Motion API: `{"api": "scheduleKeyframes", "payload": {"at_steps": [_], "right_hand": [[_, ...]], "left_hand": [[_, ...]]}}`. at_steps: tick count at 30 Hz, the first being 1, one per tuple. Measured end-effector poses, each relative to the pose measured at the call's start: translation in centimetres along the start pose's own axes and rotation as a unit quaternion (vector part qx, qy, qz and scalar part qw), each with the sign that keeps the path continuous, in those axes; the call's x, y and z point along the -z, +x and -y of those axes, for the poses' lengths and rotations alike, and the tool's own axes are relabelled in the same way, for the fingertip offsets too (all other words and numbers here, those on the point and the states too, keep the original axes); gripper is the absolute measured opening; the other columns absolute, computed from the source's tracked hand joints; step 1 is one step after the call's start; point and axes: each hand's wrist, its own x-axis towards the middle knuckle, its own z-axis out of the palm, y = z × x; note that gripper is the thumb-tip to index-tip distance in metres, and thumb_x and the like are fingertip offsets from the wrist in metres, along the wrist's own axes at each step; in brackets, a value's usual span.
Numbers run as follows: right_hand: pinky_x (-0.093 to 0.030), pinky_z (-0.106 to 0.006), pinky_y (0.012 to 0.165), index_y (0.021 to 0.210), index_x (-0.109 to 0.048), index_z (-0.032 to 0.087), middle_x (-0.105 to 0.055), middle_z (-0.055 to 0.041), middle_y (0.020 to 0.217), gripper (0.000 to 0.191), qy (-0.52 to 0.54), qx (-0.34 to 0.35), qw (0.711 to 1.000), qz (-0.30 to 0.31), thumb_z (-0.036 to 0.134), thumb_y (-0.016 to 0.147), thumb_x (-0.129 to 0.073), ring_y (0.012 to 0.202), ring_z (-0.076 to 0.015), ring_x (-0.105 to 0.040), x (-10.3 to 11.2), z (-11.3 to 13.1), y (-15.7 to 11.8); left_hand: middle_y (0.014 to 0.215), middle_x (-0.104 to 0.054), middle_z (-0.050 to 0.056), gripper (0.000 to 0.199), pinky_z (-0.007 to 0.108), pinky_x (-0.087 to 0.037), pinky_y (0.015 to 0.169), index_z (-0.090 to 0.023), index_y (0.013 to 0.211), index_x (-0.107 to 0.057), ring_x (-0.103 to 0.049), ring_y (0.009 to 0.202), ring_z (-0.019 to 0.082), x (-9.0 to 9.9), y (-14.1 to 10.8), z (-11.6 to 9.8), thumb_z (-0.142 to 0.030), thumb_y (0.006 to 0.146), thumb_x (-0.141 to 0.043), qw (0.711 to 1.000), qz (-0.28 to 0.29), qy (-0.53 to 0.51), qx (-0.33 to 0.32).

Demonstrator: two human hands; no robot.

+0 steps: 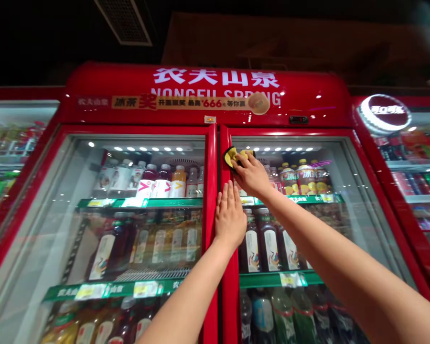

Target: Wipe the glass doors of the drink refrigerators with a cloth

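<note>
High on the glossy red door frame [230, 301], where it meets the glass [363, 210], the half-curled right hand [253, 176] grips a rumpled, dark-edged yellow cloth [230, 156]; below, the left hand [231, 216] lies flat, apparently holding nothing.

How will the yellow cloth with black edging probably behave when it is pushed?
This cloth is probably floppy, since it looks bunched under the right hand. It is likely light, because that hand covers much of it.

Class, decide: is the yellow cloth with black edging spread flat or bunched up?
Bunched up: the cloth is crumpled beneath the right hand, its black edging curving.
</note>
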Motion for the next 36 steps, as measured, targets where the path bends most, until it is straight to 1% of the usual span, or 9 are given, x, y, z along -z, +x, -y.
{"api": "scheduleKeyframes", "payload": {"at_steps": [3, 10, 16, 18, 23, 26, 30, 33, 36], "right_hand": [[-0.042, -0.051, 0.107, 0.145, -0.053, 0.022, -0.046, -0.0119, 0.155, 0.048, -0.02, 0.024, 0.999, 0.016, 0.025, 0.098, -0.044, 0.145, -0.0367, -0.031, 0.0, -0.8, -0.4], [-0.045, -0.053, 0.096, 0.137, -0.061, 0.026, -0.048, -0.0088, 0.153, 0.046, -0.031, -0.032, 0.999, 0.008, 0.019, 0.098, -0.038, 0.139, -0.0384, -0.035, 0.6, -2.5, 5.7], [-0.042, -0.049, 0.095, 0.127, -0.068, 0.028, -0.052, -0.0054, 0.15, 0.039, -0.021, 0.073, 0.996, 0.036, 0.021, 0.096, -0.046, 0.137, -0.0352, -0.039, 1.0, -2.3, -0.9], [-0.042, -0.049, 0.096, 0.129, -0.067, 0.027, -0.051, -0.0049, 0.151, 0.041, -0.028, 0.081, 0.996, 0.033, 0.019, 0.096, -0.044, 0.138, -0.0339, -0.038, 0.9, -3.0, -1.1], [-0.039, -0.059, 0.101, 0.133, -0.064, 0.024, -0.042, -0.0064, 0.159, 0.044, -0.026, -0.031, 0.999, -0.027, 0.02, 0.097, -0.039, 0.148, -0.0399, -0.023, -0.2, -2.9, 4.8], [-0.039, -0.061, 0.102, 0.137, -0.06, 0.026, -0.04, -0.0046, 0.16, 0.046, -0.015, 0.015, 1.0, 0.007, 0.02, 0.099, -0.036, 0.149, -0.0382, -0.024, -0.6, -2.4, 6.5], [-0.04, -0.06, 0.106, 0.144, -0.054, 0.032, -0.046, -0.0027, 0.157, 0.05, 0.013, 0.01, 1.0, 0.0, 0.018, 0.098, -0.04, 0.146, -0.035, -0.032, 0.4, -6.1, 3.2], [-0.039, -0.066, 0.103, 0.143, -0.056, 0.023, -0.048, -0.0126, 0.154, 0.05, 0.002, -0.116, 0.992, -0.049, 0.015, 0.097, -0.04, 0.143, -0.0423, -0.034, 1.4, -10.4, -1.2], [-0.038, -0.07, 0.099, 0.146, -0.052, 0.013, -0.044, -0.0235, 0.154, 0.051, -0.026, -0.223, 0.971, -0.084, 0.017, 0.096, -0.042, 0.14, -0.0494, -0.033, 2.0, -11.8, -4.5]], "left_hand": [[0.166, -0.015, 0.022, 0.077, 0.052, -0.017, 0.127, -0.001, 0.157, -0.017, -0.003, 0.156, 0.029, 0.0, 0.8, 0.1, -0.021, 0.091, -0.05, 1.0, 0.003, -0.012, -0.006], [0.167, -0.015, 0.02, 0.07, 0.049, -0.016, 0.128, -0.001, 0.156, -0.021, -0.006, 0.156, 0.028, 0.2, 2.8, 0.3, -0.014, 0.091, -0.044, 1.0, 0.01, 0.005, -0.008], [0.167, -0.016, 0.02, 0.076, 0.051, -0.015, 0.128, -0.001, 0.157, -0.019, -0.007, 0.156, 0.028, -0.2, 2.4, 0.1, -0.018, 0.089, -0.047, 1.0, -0.001, 0.008, -0.006], [0.167, -0.016, 0.021, 0.075, 0.052, -0.016, 0.128, -0.001, 0.158, -0.018, -0.007, 0.156, 0.029, -0.4, 2.4, 0.1, -0.02, 0.091, -0.047, 1.0, -0.006, 0.014, -0.003], [0.167, -0.014, 0.019, 0.076, 0.051, -0.016, 0.128, -0.003, 0.159, -0.015, -0.007, 0.156, 0.029, -0.4, 2.4, 0.2, -0.018, 0.091, -0.045, 1.0, -0.003, 0.012, -0.008], [0.168, -0.015, 0.019, 0.075, 0.049, -0.015, 0.129, -0.003, 0.159, -0.016, -0.007, 0.157, 0.028, -0.2, 2.4, 0.2, -0.014, 0.09, -0.045, 1.0, 0.002, 0.001, -0.009], [0.167, -0.016, 0.02, 0.072, 0.051, -0.016, 0.128, -0.003, 0.158, -0.021, -0.01, 0.156, 0.029, -0.1, 2.4, 0.1, -0.019, 0.092, -0.047, 1.0, 0.0, -0.006, -0.007], [0.167, -0.019, 0.019, 0.071, 0.05, -0.015, 0.128, -0.005, 0.157, -0.023, -0.012, 0.156, 0.028, 0.0, 2.2, 0.0, -0.02, 0.092, -0.048, 1.0, -0.003, -0.016, -0.015], [0.166, -0.022, 0.017, 0.071, 0.051, -0.011, 0.129, -0.01, 0.158, -0.023, -0.013, 0.156, 0.026, -0.1, 2.1, -0.3, -0.019, 0.092, -0.048, 0.999, -0.006, -0.032, -0.023]]}}
